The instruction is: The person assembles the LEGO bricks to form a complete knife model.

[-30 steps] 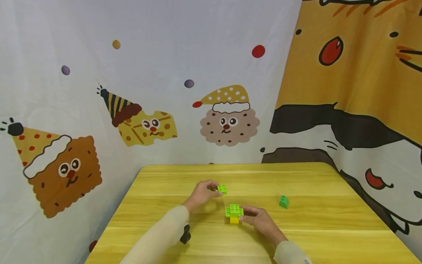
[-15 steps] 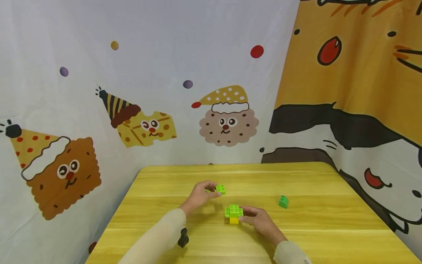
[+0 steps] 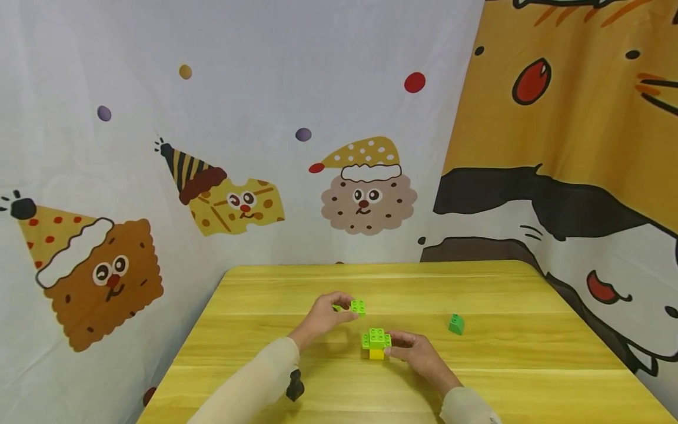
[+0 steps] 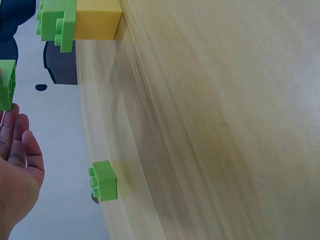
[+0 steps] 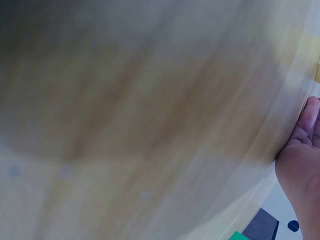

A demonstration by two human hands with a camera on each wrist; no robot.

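My left hand [image 3: 325, 318] pinches a light green toy building brick [image 3: 358, 307] with studs on top, held up behind the stack. The left wrist view shows this held brick [image 4: 7, 85] at its left edge, by the fingertips. My right hand [image 3: 418, 355] holds the right side of a small stack: a yellow brick [image 3: 376, 354] at the bottom, a wider light green piece [image 3: 366, 341] over it, and a light green brick [image 3: 376, 335] on top. In the right wrist view only part of the right hand [image 5: 302, 150] shows; the stack is out of sight.
Another light green brick [image 4: 103, 181] stands on the table beyond the left hand, mostly hidden in the head view. A dark green sloped brick [image 3: 456, 324] lies to the right on the wooden table [image 3: 529, 377]. A cartoon-printed cloth [image 3: 254, 88] hangs behind the table.
My left hand and its brick have shifted slightly nearer to me, uncovering more of the light green brick behind. The right hand and the stack look unmoved.
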